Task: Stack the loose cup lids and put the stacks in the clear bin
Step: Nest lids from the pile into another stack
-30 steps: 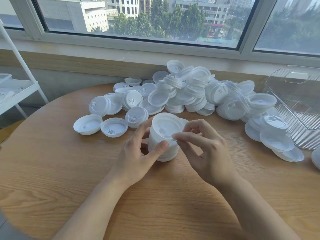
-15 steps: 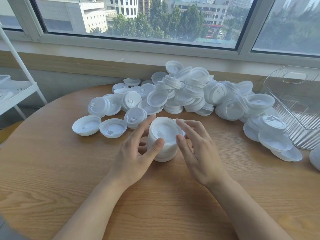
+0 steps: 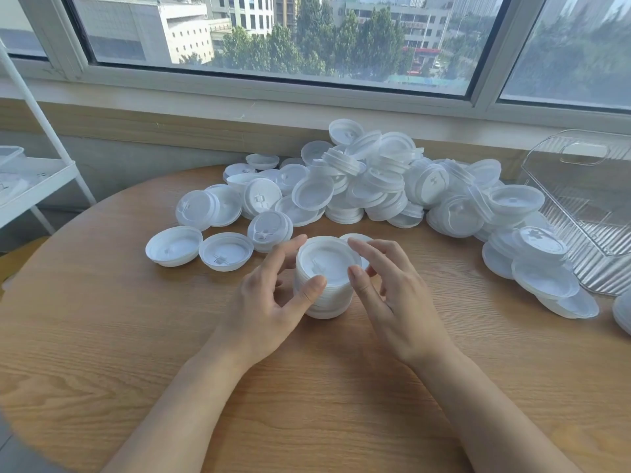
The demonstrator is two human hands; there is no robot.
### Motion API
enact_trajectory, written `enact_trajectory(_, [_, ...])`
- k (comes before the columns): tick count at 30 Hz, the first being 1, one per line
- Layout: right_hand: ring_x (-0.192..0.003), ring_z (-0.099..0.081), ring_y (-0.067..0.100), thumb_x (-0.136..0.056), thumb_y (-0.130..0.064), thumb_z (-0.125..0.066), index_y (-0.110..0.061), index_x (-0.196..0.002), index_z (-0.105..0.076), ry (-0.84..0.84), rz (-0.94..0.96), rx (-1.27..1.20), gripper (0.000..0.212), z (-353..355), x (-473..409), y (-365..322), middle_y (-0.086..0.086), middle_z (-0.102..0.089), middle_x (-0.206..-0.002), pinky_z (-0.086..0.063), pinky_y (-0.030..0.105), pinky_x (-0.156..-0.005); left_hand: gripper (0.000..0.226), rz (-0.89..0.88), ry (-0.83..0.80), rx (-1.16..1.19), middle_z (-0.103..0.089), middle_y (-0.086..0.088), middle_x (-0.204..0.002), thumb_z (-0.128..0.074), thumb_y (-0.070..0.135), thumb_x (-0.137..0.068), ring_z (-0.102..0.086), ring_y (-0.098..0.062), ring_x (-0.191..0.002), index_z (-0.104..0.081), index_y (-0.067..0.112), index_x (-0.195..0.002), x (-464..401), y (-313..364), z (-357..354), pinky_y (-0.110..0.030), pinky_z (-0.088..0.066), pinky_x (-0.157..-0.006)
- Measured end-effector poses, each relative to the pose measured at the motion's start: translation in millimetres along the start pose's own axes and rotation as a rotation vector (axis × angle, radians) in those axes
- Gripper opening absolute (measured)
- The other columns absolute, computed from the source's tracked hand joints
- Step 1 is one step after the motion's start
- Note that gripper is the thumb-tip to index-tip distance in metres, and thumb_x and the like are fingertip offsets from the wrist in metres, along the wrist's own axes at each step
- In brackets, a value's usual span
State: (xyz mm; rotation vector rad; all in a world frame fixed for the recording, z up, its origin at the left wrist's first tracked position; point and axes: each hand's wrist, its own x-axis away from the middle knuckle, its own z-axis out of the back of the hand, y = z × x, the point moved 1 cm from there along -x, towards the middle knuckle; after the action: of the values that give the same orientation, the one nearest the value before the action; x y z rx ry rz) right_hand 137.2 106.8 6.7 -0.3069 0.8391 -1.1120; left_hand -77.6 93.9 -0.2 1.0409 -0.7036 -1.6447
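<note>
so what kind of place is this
Probably an upper-floor room in a city, not a shop counter: a round wooden table under a wide window that looks over buildings and treetops, and a white shelf unit at the left.

Your round, light wooden table (image 3: 102,336) carries a heap of white plastic cup lids (image 3: 375,186), one upright stack of lids (image 3: 326,288), and a clear ribbed plastic bin (image 3: 587,213) at right.
</note>
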Motion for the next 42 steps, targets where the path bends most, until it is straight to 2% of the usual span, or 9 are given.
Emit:
enact_trajectory(7, [-0.102, -0.058, 0.008, -0.106, -0.041, -0.053, -0.031, -0.141, -0.061, 0.088, -0.079, -0.003, 0.037, 4, -6, 15, -0.016, -0.055, -0.122, -0.046, 0.025, -0.088, 0.071, 0.004, 0.026, 0.052, -0.065, 0.027, -0.130, -0.058, 0.076, -0.086, -0.059, 0.005, -0.125, -0.045, 0.046, -0.149, 1, 1, -1, -0.029, -0.053, -0.100])
enact_trajectory(13, [-0.103, -0.055, 0.014, -0.098, -0.027, -0.069, -0.029, -0.132, -0.069, -0.008, -0.173, 0.234, 0.035, 3, -6, 40, -0.008, -0.053, -0.116, -0.049, 0.035, -0.093, 0.078, -0.019, 0.034, 0.069, -0.058, 0.036, -0.131, -0.061, 0.076, -0.084, -0.057, 0.005, -0.127, -0.042, 0.045, -0.153, 2, 3, -3, -0.024, -0.054, -0.098])
enact_trajectory(16, [-0.107, -0.056, 0.014, -0.098, -0.026, -0.069, -0.031, -0.122, -0.075, -0.024, -0.182, 0.257, 0.026, 2, -7, 40, -0.010, -0.055, -0.111, -0.041, 0.028, -0.088, 0.080, -0.022, 0.028, 0.077, -0.058, 0.035, -0.132, -0.062, 0.077, -0.083, -0.058, 0.003, -0.127, -0.040, 0.047, -0.154, 2, 4, -4, -0.023, -0.055, -0.097])
enact_trajectory(23, [-0.082, -0.054, 0.008, -0.096, -0.029, -0.073, -0.033, -0.098, -0.079, 0.148, -0.188, 0.176, 0.008, 8, -9, 38, -0.017, -0.058, -0.092, -0.041, 0.030, -0.073, 0.076, -0.033, 0.000, 0.033, -0.061, 0.030, -0.134, -0.058, 0.080, -0.085, -0.059, -0.001, -0.127, -0.041, 0.047, -0.152, 2, 2, -5, -0.036, -0.056, -0.100])
enact_trajectory(29, [-0.080, -0.056, 0.011, -0.097, -0.021, -0.075, -0.023, -0.102, -0.080, 0.411, 0.053, 0.012, 0.008, 30, -7, 0, -0.013, -0.062, -0.093, -0.043, 0.021, -0.071, 0.074, -0.034, 0.006, 0.017, -0.057, 0.038, -0.132, -0.059, 0.079, -0.084, -0.056, 0.004, -0.127, -0.039, 0.055, -0.151, 1, 3, -5, -0.029, -0.054, -0.100])
enact_trajectory(32, [-0.083, -0.058, 0.007, -0.097, -0.016, -0.077, -0.018, -0.103, -0.081, 0.353, 0.211, 0.005, 0.008, 29, -2, -14, -0.006, -0.063, -0.095, -0.045, 0.019, -0.076, 0.074, -0.024, 0.016, 0.017, -0.056, 0.041, -0.131, -0.058, 0.080, -0.084, -0.055, 0.007, -0.127, -0.042, 0.053, -0.150, 0, 2, -3, -0.027, -0.053, -0.099])
enact_trajectory(35, [-0.088, -0.063, 0.016, -0.097, -0.018, -0.074, -0.017, -0.102, -0.081, 0.272, 0.314, 0.004, 0.009, 23, 1, -16, -0.002, -0.063, -0.095, -0.052, 0.033, -0.077, 0.068, -0.023, 0.018, 0.029, -0.062, 0.035, -0.130, -0.058, 0.080, -0.085, -0.058, 0.005, -0.126, -0.042, 0.057, -0.147, 1, 3, -3, -0.032, -0.055, -0.097])
enact_trajectory(38, [-0.088, -0.063, 0.018, -0.097, -0.018, -0.073, -0.016, -0.102, -0.081, 0.227, 0.342, 0.024, 0.009, 21, 2, -17, -0.002, -0.061, -0.096, -0.051, 0.035, -0.076, 0.067, -0.021, 0.019, 0.047, -0.065, 0.028, -0.131, -0.059, 0.078, -0.086, -0.061, -0.001, -0.126, -0.044, 0.053, -0.147, 1, 2, -3, -0.041, -0.057, -0.098])
enact_trajectory(42, [-0.094, -0.061, 0.018, -0.097, -0.020, -0.070, -0.017, -0.107, -0.079, 0.165, 0.305, -0.044, 0.014, 24, 3, -20, -0.001, -0.059, -0.101, -0.049, 0.034, -0.082, 0.077, -0.022, 0.033, 0.033, -0.063, 0.029, -0.132, -0.058, 0.082, -0.084, -0.058, 0.002, -0.127, -0.041, 0.051, -0.152, 2, 3, -3, -0.035, -0.057, -0.098])
